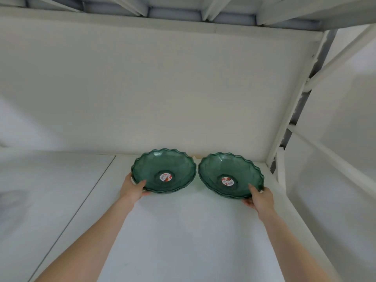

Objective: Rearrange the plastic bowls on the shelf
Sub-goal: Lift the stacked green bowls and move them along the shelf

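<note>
Bowls are sitting in two green stacks at the back of the white shelf (183,231), their scalloped rims nearly touching. The left stack (163,171) is lying near the shelf's middle seam; the right stack (231,176) is crowding the back right corner post (289,123). How many bowls each stack is holding is unclear. The left hand (133,189) and right hand (259,198) are gripping the near rims, fingers (142,184) curling over. Bare shelf is stretching forward and leftward.

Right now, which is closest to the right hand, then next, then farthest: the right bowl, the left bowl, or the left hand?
1. Right bowl: the right hand grips its near rim.
2. Left bowl: beside it, further left.
3. Left hand: on that bowl's far-left rim.
</note>
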